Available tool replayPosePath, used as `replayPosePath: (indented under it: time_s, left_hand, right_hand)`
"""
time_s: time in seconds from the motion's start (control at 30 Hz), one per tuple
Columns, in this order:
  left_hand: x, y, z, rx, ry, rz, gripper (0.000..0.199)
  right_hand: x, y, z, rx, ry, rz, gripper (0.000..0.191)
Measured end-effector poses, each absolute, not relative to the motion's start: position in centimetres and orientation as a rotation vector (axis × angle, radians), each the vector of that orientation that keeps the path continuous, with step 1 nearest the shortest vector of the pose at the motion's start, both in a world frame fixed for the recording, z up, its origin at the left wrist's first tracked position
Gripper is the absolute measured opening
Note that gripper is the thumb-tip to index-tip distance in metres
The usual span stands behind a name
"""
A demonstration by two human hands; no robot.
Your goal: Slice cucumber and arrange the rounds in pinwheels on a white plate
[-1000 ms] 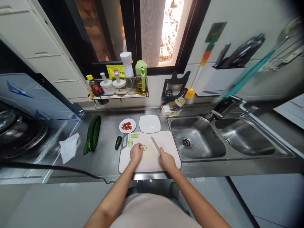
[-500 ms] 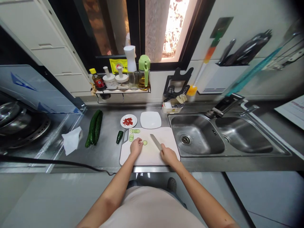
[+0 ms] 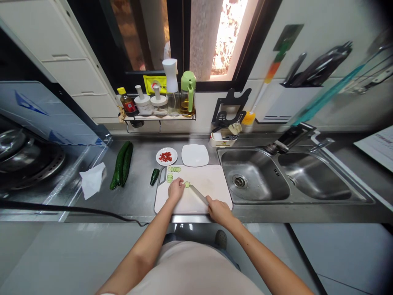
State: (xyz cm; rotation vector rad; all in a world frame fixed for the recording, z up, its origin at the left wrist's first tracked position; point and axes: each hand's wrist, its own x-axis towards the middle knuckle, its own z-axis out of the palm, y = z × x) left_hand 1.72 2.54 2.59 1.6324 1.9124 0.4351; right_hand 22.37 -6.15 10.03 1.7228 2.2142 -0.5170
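I stood at a steel worktop [image 3: 141, 180] in a kitchen, with a dark-framed window [image 3: 185, 49] ahead, a shelf [image 3: 147, 118] of bottles [image 3: 128, 105] and jars [image 3: 143, 106] below it, and a double sink [image 3: 260, 177] to my right. A white board [image 3: 215, 176] lay before me. Just beyond it stood a white plate [image 3: 195, 155] and a smaller dish [image 3: 158, 157] of red pieces [image 3: 166, 157]; left of it lay a cucumber stub [image 3: 154, 177], then two cucumbers [image 3: 119, 166]. My left hand [image 3: 176, 189] was over the board, fingers bent; I could not tell whether it pinched anything. One cucumber slice [image 3: 187, 184] lay on the board just right of those fingertips, between my hands. My right hand [image 3: 218, 209] was wrapped round the handle of the knife [image 3: 199, 195], whose tip pointed away and leftward, at or just beside that slice. Other slices [image 3: 174, 169] lay beyond my left hand, in two groups.
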Motion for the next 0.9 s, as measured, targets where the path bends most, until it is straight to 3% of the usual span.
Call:
replayPosePath:
  time_s: [0.9]
  left_hand:
    - [2.0, 3.4, 3.0, 1.53, 2.006, 0.321, 0.015]
  right_hand:
    - [21.1, -5.1, 10.0, 1.661, 2.182, -0.558, 0.033]
